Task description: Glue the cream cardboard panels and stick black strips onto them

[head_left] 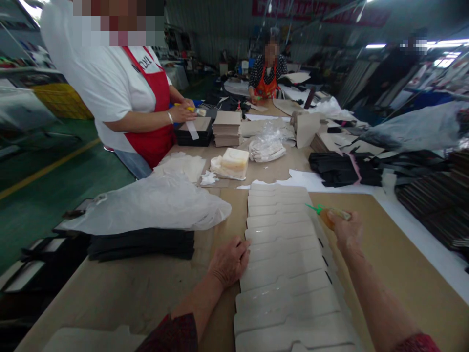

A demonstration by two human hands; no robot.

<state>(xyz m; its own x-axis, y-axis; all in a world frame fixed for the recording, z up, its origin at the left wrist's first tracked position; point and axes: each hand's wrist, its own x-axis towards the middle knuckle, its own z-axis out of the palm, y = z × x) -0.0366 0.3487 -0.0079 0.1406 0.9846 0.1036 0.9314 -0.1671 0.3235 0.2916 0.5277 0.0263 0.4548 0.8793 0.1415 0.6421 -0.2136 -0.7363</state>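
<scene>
A long row of overlapping pale grey card pieces [280, 266] runs up the table, with shiny wet-looking streaks on several of them. At the row's left edge rests my left hand [229, 260], its fingers curled in and the tips touching the card; whether anything is pinched there is hidden. My right hand [348, 233] is closed around a squeeze bottle [330, 218] of amber liquid. The bottle is tilted, and its green nozzle [313, 209] points left, over the right side of the row's far part.
Left of the row, a plastic bag [154, 203] lies on black strips [142, 244]. Beyond are a cream block [234, 164], stacked boards [227, 128] and a plastic-wrapped bundle [267, 144]. A co-worker in a red apron [156, 112] stands at the left; another person [267, 73] works farther back.
</scene>
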